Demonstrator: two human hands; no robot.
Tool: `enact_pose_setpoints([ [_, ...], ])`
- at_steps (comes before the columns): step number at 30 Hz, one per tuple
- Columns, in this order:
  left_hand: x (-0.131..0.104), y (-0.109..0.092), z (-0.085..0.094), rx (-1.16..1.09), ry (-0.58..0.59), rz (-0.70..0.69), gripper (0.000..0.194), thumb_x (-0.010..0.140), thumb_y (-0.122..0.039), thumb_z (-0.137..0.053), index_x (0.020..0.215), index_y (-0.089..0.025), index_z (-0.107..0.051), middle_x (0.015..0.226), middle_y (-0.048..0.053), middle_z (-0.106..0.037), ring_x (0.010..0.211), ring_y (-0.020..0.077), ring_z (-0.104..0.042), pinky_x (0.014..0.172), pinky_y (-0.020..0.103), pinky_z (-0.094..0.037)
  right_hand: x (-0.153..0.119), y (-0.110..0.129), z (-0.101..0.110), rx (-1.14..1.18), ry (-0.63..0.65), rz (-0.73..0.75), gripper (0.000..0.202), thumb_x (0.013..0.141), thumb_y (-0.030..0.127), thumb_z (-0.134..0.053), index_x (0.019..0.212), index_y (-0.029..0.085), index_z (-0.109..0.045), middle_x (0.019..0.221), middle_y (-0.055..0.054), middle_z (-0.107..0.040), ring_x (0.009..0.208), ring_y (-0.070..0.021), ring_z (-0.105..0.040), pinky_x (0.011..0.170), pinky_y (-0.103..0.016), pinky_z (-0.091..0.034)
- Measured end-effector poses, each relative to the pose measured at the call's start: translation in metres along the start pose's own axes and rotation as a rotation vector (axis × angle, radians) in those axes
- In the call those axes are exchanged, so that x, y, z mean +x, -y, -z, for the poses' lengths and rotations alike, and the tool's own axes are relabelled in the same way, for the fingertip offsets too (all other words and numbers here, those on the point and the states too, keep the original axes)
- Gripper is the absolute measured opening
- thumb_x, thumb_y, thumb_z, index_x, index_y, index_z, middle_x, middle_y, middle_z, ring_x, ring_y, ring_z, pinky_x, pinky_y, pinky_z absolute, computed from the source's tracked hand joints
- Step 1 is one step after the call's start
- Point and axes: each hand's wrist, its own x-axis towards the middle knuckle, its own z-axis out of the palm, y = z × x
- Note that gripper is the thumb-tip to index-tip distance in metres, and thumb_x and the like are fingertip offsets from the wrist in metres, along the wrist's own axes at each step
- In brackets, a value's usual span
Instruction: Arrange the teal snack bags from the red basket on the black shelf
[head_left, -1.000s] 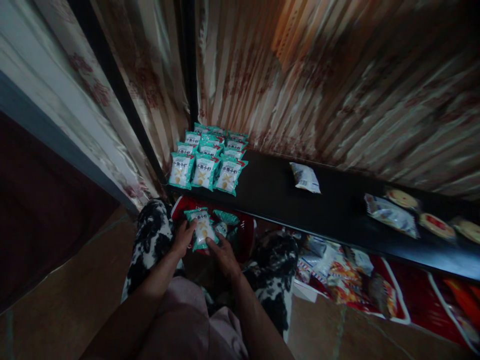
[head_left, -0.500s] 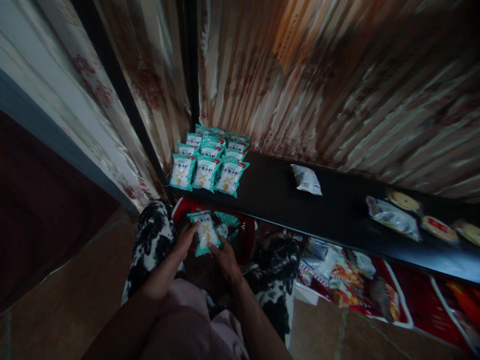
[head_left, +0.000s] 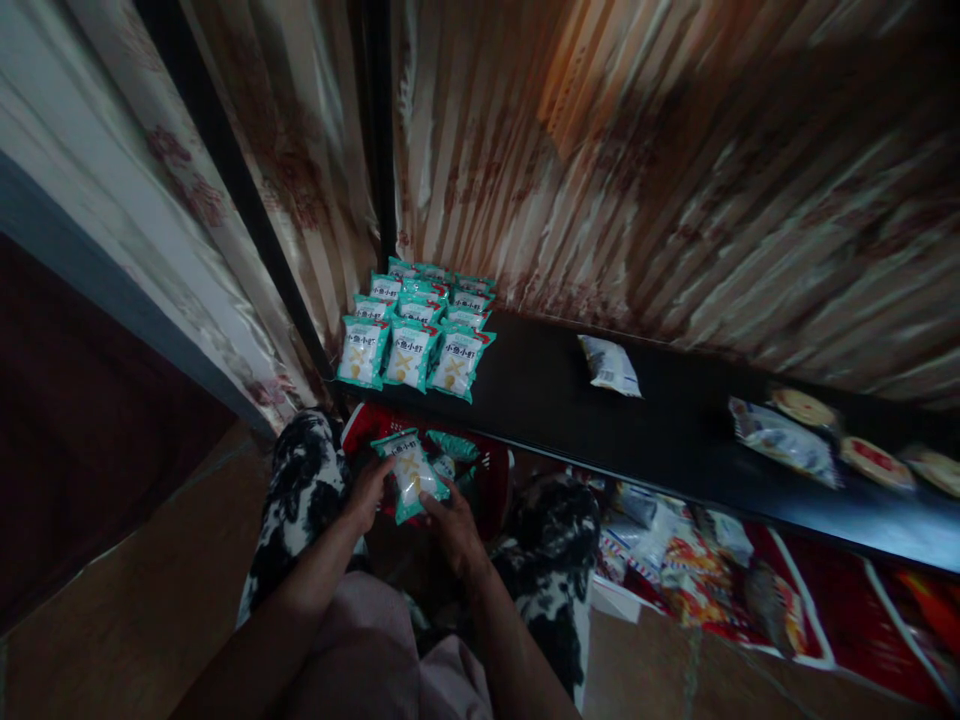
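A teal-and-white snack bag (head_left: 413, 474) is held between my two hands above a red basket (head_left: 491, 470). My left hand (head_left: 369, 490) grips its left edge, and my right hand (head_left: 451, 520) pinches its lower right side, thumb on the front. More teal bags (head_left: 454, 446) lie inside the basket, partly hidden by the held one. Behind the basket, at the left end of a black shelf (head_left: 517, 385), several matching snack bags (head_left: 409, 352) stand upright in rows.
A white snack bag (head_left: 611, 365) lies mid-shelf. Farther right are a blue-and-white bag (head_left: 784, 440) and round packaged items (head_left: 877, 462). Red baskets with mixed packets (head_left: 682, 550) sit under the shelf. Dark posts (head_left: 379, 130) and a pleated curtain (head_left: 600, 180) stand at the back.
The held snack bag has tilted slightly anticlockwise between my hands. The whole view has shifted a little, and the items on the shelf stay in place.
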Motion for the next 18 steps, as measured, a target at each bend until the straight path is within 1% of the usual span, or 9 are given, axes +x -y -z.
enact_pose_setpoints([
  [6,-0.0022,-0.0016,-0.0026,-0.023,0.035,0.040,0.043,0.067,-0.046,-0.065,0.102,-0.020,-0.061,0.102,0.007,-0.069,0.090,0.0219,-0.064,0.069,0.029,-0.046,0.0020,-0.0017,0.0031,0.020,0.011,-0.006,0.070,0.050,0.030,-0.082,0.114,0.018,-0.056,0.067,0.004,-0.065,0.048,-0.0064,-0.051,0.047,-0.018,-0.039],
  [9,-0.0024,-0.0011,-0.0019,-0.024,0.023,0.051,0.043,0.067,-0.046,-0.066,0.102,-0.021,-0.060,0.105,0.008,-0.068,0.093,0.0220,-0.063,0.069,0.029,-0.046,0.0021,-0.0004,0.0040,-0.009,0.011,0.002,0.070,0.051,0.032,-0.082,0.114,0.018,-0.055,0.067,0.004,-0.065,0.047,-0.0069,-0.051,0.047,-0.019,-0.039],
  [12,-0.0017,-0.0004,0.0004,-0.005,-0.008,0.042,0.049,0.064,-0.047,-0.070,0.105,-0.022,-0.058,0.105,0.009,-0.067,0.092,0.0212,-0.063,0.068,0.028,-0.046,0.0015,0.0017,0.0042,-0.055,-0.001,-0.003,0.071,0.050,0.035,-0.081,0.113,0.018,-0.055,0.071,0.002,-0.066,0.053,-0.0106,-0.056,0.051,-0.022,-0.044],
  [15,0.0000,-0.0003,0.0025,0.039,-0.090,0.007,0.057,0.061,-0.045,-0.073,0.110,-0.022,-0.054,0.106,0.009,-0.065,0.088,0.0203,-0.063,0.067,0.027,-0.046,0.0009,0.0034,0.0042,-0.081,0.007,-0.003,0.071,0.051,0.037,-0.080,0.114,0.020,-0.054,0.081,0.000,-0.068,0.066,-0.0165,-0.063,0.059,-0.028,-0.050],
  [18,0.0017,-0.0005,0.0030,0.080,-0.166,-0.024,0.062,0.061,-0.041,-0.074,0.115,-0.020,-0.051,0.106,0.010,-0.063,0.085,0.0201,-0.063,0.063,0.027,-0.046,0.0006,0.0051,0.0041,-0.110,0.032,0.025,0.066,0.053,0.038,-0.079,0.112,0.021,-0.055,0.087,-0.001,-0.068,0.077,-0.0206,-0.065,0.065,-0.032,-0.052],
])
